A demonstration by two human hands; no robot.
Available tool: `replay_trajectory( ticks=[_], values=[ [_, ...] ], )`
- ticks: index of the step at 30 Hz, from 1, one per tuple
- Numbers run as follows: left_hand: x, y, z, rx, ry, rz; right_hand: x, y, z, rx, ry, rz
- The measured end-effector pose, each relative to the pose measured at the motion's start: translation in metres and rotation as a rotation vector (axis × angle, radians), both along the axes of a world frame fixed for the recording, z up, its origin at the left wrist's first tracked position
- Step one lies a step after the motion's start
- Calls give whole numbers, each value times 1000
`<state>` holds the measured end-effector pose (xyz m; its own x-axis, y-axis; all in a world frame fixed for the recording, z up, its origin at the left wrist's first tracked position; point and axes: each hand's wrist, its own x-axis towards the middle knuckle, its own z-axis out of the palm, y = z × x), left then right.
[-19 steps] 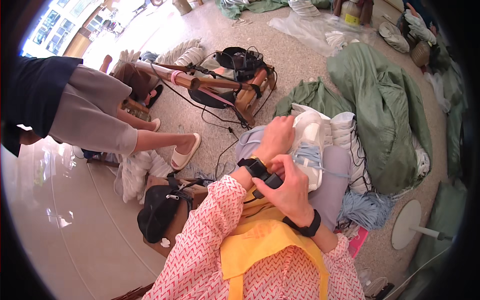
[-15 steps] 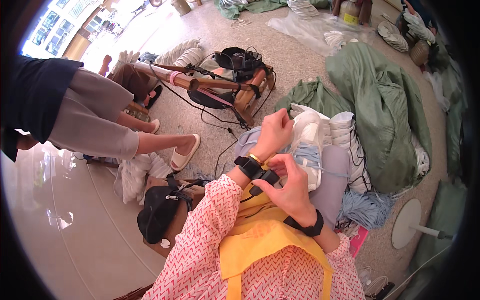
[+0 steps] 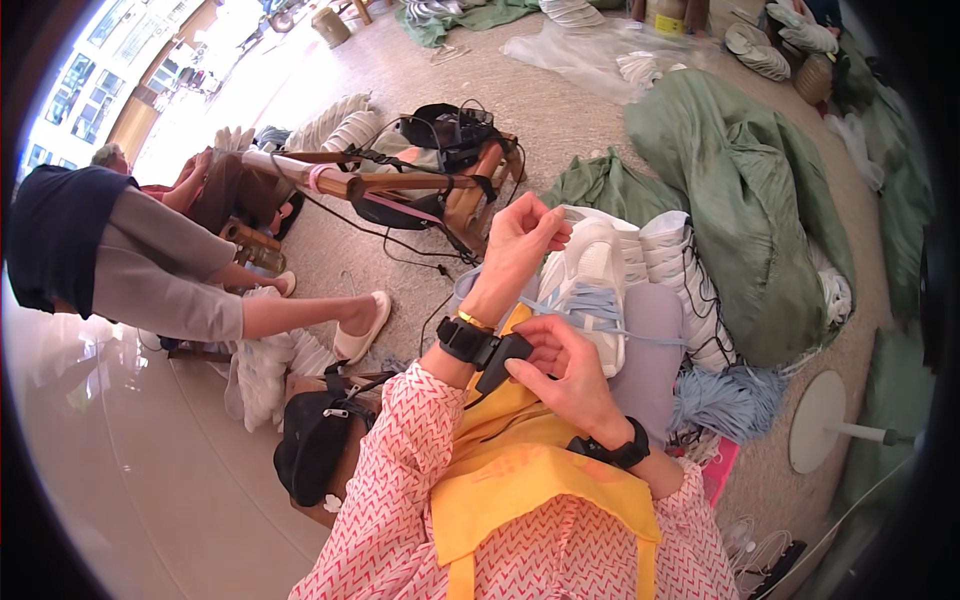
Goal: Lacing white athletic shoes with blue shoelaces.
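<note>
My left hand (image 3: pixel 520 245) is raised with its fingers curled together, and I see nothing in them. On that wrist are a gold bangle (image 3: pixel 475 320) and a black strap carrying a small black box-shaped device (image 3: pixel 502 362). My right hand (image 3: pixel 568 372) pinches the edge of this device between thumb and fingers; its own wrist wears another black strap (image 3: pixel 622 447). Just beyond my hands, a white sneaker (image 3: pixel 590 270) with pale blue laces (image 3: pixel 594 302) lies on my lap, over grey-lilac cloth (image 3: pixel 648 375). A yellow apron (image 3: pixel 540 480) covers my front.
White shoe uppers (image 3: pixel 685 260) and a green cloth (image 3: pixel 740 200) lie to the right, near a bundle of blue laces (image 3: pixel 728 402). A black bag (image 3: pixel 318 440) is at my left. Ahead stands a wooden frame (image 3: pixel 400 182) with cables; a person (image 3: pixel 165 255) bends at far left.
The view has shifted slightly, so the surroundings sit a little further left. My right hand's fingers have moved off the strap's far side and now pinch the device's edge. The left fist stays raised.
</note>
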<state>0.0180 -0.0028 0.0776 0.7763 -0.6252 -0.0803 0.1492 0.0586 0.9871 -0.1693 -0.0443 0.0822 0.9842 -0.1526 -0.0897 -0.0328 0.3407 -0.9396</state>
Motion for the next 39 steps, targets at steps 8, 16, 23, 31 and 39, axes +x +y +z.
replay_trajectory(
  ticks=[8, 16, 23, 31, 39],
  values=[
    [-13, -6, 2, 9, -88, -9, -6, -8, 0, -20, 50, 56],
    [-31, 27, -18, 310, -304, -198, -46, -56, -6, -496, -16, -313],
    [-63, 43, -21, 278, -636, -243, -68, -71, -24, -920, 40, -438],
    [-73, 47, -37, 241, -652, -150, -63, -66, -13, -892, 82, -422],
    [-60, 60, -22, 257, -593, -234, -66, -75, -13, -988, 16, -460]
  ],
)
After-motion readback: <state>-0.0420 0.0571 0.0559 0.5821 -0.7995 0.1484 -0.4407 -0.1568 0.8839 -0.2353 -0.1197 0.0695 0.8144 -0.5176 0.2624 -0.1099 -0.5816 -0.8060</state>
